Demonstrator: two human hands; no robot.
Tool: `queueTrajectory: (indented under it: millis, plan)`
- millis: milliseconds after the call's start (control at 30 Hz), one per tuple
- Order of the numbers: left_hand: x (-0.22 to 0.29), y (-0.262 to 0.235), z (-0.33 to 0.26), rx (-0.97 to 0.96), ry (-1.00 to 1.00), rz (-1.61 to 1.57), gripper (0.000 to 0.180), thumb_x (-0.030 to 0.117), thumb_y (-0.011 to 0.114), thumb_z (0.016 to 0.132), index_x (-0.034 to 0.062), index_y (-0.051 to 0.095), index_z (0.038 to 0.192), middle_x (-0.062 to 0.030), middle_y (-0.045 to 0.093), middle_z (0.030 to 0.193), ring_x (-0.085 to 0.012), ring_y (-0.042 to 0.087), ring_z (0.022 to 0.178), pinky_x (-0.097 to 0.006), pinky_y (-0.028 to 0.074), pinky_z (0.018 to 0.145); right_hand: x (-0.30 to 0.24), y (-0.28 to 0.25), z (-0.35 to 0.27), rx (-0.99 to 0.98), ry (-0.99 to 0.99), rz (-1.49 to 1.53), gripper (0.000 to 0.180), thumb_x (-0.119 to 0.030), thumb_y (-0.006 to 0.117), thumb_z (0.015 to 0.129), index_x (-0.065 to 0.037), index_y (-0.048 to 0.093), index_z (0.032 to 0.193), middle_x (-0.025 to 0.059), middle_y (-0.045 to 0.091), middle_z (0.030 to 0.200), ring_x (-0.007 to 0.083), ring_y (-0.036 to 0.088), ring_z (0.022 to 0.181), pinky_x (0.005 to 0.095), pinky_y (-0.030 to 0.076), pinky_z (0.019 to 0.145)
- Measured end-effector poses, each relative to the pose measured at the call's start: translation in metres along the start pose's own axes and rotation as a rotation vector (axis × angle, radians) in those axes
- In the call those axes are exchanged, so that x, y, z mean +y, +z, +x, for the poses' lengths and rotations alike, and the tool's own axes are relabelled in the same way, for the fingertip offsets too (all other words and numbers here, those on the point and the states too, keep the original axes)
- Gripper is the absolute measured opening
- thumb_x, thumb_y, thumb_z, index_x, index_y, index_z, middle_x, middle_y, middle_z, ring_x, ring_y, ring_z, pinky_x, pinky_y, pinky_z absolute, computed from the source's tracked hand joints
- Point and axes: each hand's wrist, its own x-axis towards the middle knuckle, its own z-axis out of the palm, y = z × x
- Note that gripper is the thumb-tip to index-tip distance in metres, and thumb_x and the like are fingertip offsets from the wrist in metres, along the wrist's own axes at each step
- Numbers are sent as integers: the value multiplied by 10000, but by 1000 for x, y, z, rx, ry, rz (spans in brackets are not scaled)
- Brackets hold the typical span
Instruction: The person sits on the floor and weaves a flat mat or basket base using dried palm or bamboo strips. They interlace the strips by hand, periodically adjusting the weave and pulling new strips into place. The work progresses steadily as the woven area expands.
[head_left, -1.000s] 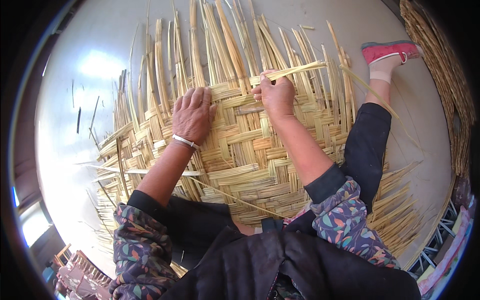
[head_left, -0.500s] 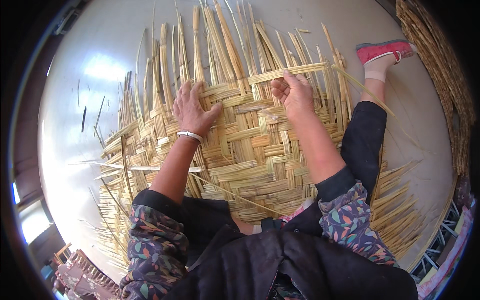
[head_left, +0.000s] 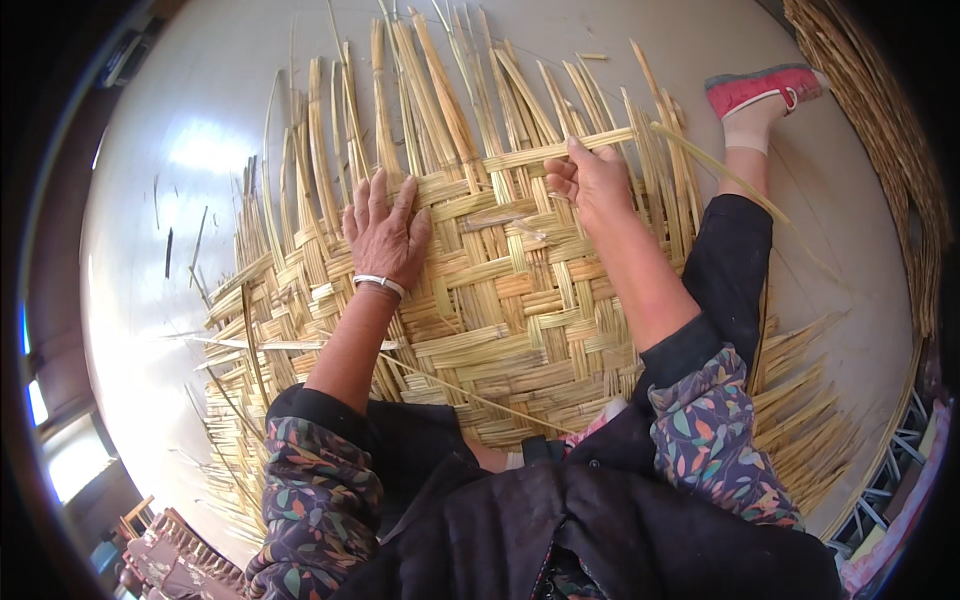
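A mat of flattened straw-coloured stalks (head_left: 478,345) lies woven on the floor before me, its loose stalk ends (head_left: 440,85) fanning out at the far edge. My left hand (head_left: 385,232) rests flat on the weave near that edge, fingers stretched and slightly apart. My right hand (head_left: 598,180) pinches a bundle of stalks (head_left: 545,153) that runs crosswise over the upright ones. From the right hand's side a thin pale stalk (head_left: 725,175) sticks out to the right, past the mat. What lies beneath my right fingers is partly hidden.
My leg stretches right, ending in a red shoe (head_left: 765,90). A long bundle of brown stalks (head_left: 870,120) lies along the far right. More cut stalk ends (head_left: 800,420) spread at lower right. Dark scraps (head_left: 168,252) dot the grey floor (head_left: 130,330) at left.
My left hand has flattened onto the weave and shifted slightly nearer me, its fingers straighter than before. My right hand stays at the crosswise bundle. The whole view has shifted a little.
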Motion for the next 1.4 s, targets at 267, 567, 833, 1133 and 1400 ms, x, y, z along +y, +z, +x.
queueTrajectory:
  millis: [267,567,833,1133,1400]
  plan:
    - [12,-13,6,-44,112,242,383,366,484,872,236,526,1229,-55,322,1422,-273,191,1355,-469,83,1091,-7,-5,-1,-5,24,-42,160,-112,555,888,13,466,935,113,586,812,166,639,680,247,542,502]
    - [92,-21,87,-207,317,-382,311,172,618,794,59,595,1083,-147,586,1073,-314,575,970,-365,471,816,-12,-35,3,-248,161,279,136,-169,571,892,-58,514,945,51,592,835,147,628,773,245,535,606]
    - [109,-27,118,-456,0,-484,225,250,683,769,44,690,860,-87,641,690,-170,582,611,-310,472,620,-49,-23,14,-242,-143,-405,385,-343,509,904,18,531,1034,149,618,947,240,630,862,341,510,738]
    - [108,-14,108,-206,-224,-647,232,226,700,757,-1,678,803,-32,589,602,-104,517,509,-265,435,505,-66,14,73,-141,-300,-1277,581,-416,635,780,109,565,1019,243,618,1004,334,605,952,401,460,829]
    - [100,-6,109,-215,-398,-823,219,220,707,732,6,665,735,-36,592,603,-112,527,514,-264,439,501,-47,14,102,-395,-47,-698,403,-208,751,704,59,574,950,136,618,823,203,592,692,343,498,621]
